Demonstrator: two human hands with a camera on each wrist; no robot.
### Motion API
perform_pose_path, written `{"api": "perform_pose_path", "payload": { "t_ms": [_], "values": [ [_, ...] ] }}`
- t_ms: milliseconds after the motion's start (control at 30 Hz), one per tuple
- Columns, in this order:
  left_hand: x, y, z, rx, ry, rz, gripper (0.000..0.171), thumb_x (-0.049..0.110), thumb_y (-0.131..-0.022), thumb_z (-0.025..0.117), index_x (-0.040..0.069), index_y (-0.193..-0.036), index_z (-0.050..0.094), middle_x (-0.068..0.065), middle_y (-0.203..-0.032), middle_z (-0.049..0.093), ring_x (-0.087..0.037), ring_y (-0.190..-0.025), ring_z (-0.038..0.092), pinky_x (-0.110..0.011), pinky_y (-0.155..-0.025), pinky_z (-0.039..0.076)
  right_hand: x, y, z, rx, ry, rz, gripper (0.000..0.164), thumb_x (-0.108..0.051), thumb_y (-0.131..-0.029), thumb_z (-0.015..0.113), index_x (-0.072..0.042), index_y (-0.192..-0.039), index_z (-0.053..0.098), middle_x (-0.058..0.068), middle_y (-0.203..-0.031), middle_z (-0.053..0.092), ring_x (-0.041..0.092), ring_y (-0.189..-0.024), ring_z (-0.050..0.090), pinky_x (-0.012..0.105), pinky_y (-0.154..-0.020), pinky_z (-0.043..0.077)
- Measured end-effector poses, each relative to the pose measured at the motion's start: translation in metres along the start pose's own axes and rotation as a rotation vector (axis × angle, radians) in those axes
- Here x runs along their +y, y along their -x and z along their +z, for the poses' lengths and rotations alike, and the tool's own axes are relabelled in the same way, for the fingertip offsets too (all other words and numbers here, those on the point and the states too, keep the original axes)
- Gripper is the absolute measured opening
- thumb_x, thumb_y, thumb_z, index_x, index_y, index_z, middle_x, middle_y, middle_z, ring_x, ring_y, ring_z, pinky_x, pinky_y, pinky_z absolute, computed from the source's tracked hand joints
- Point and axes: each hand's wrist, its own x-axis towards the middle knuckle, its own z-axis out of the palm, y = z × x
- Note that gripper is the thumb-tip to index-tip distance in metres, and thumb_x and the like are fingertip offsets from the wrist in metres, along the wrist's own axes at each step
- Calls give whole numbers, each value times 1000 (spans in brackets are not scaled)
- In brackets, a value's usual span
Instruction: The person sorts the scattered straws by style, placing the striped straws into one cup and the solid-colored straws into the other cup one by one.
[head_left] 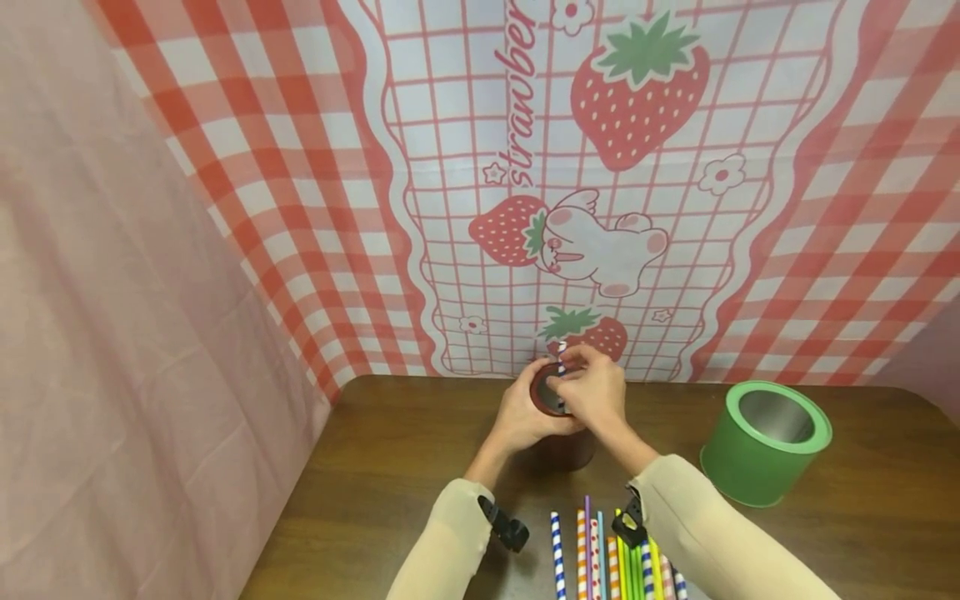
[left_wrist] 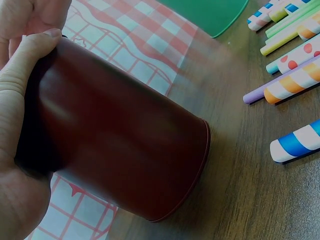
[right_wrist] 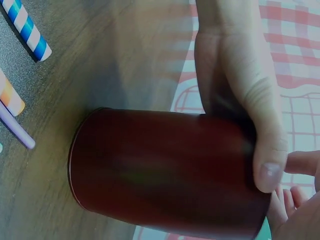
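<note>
My left hand [head_left: 521,417] grips a dark red-brown cylindrical canister [left_wrist: 125,130] near its open rim, with the thumb along its side in the right wrist view. The canister stands at the back of the wooden table, its mouth facing up. Over that mouth, my right hand [head_left: 600,390] pinches a blue-and-white striped straw [head_left: 562,347] between thumb and fingers. The straw is upright, its lower part inside the rim and partly hidden by the fingers. Neither wrist view shows the straw in the hand.
Several loose straws lie at the front of the table, among them an orange-striped straw [head_left: 581,550], a purple straw [head_left: 588,533] and another blue-striped straw [head_left: 557,550]. At the right stands an open green tin [head_left: 753,467]. A red-checked strawberry cloth [head_left: 465,125] hangs behind the table.
</note>
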Motion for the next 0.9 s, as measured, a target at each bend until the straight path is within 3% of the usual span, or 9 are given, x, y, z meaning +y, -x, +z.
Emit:
{"api": "perform_pose_path", "payload": {
  "t_ms": [300,467,567,700,900],
  "values": [
    [-1,2,0,2,-39,-12,100,31,-57,93,18,-141,42,-1,-125,59,-19,-107,58,-30,-86,48,-2,4,-18,-3,3,-19,34,-19,-72,82,-5,-101,73,10,-89,74,22,-76,72,40,-74,50],
    [0,2,0,2,-23,-11,100,29,-57,93,16,-141,42,-7,-125,60,-26,-107,59,-31,-85,48,-1,5,-33,-20,-44,-1,34,-19,-74,81,-2,-102,72,14,-93,73,23,-80,72,19,-64,50],
    [1,1,1,3,-33,-6,100,30,-56,93,14,-141,42,-7,-124,60,-24,-106,59,-31,-85,48,-1,6,-42,-28,-88,14,38,-21,-75,82,1,-103,71,15,-95,73,24,-83,72,10,-60,47],
    [1,-1,1,3,-38,-8,100,31,-56,93,13,-141,42,-6,-123,61,-20,-104,59,-31,-84,48,-3,10,-55,-58,-127,51,45,-27,-76,82,1,-108,69,17,-100,72,25,-88,71,10,-62,48],
    [1,-1,1,2,-16,-7,98,30,-56,93,15,-140,43,-6,-123,61,-25,-105,60,-31,-84,48,-5,19,-74,-131,-172,107,54,-34,-79,79,0,-119,65,17,-108,70,20,-94,69,13,-70,50]
  ]
}}
